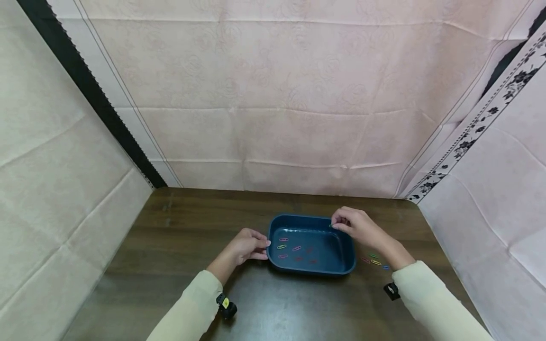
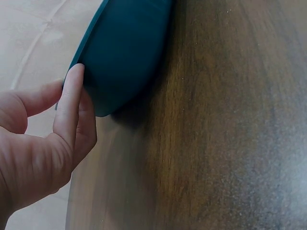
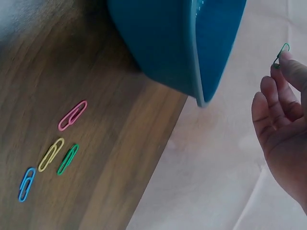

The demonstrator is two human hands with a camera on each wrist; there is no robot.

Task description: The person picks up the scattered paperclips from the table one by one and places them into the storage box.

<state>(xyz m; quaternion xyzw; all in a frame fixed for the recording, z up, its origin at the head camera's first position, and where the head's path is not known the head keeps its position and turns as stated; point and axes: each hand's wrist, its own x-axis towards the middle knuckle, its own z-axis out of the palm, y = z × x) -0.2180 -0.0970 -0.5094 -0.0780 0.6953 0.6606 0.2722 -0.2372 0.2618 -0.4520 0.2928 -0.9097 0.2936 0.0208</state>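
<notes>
A blue rectangular tray [image 1: 328, 251] stands on the wooden table, with several pink, red and yellow paper clips scattered over its floor, mostly toward the left. My left hand [image 1: 248, 246] pinches the tray's left rim between thumb and fingers; the left wrist view shows the fingers [image 2: 72, 100] against the outer wall. Over the tray's back right corner, my right hand [image 1: 356, 226] holds a green paper clip [image 3: 280, 55] between thumb and index finger. On the table right of the tray lie a pink paper clip [image 3: 73, 115], a yellow one [image 3: 51, 155], a green one [image 3: 68, 159] and a blue one [image 3: 27, 184].
The brown wooden table [image 1: 187, 227] is bordered by pale cloth walls: a back cloth [image 1: 273, 94], a left cloth [image 1: 55, 189] and a right cloth [image 1: 499, 189] with a floral band. Dark wrist cameras sit on both sleeves.
</notes>
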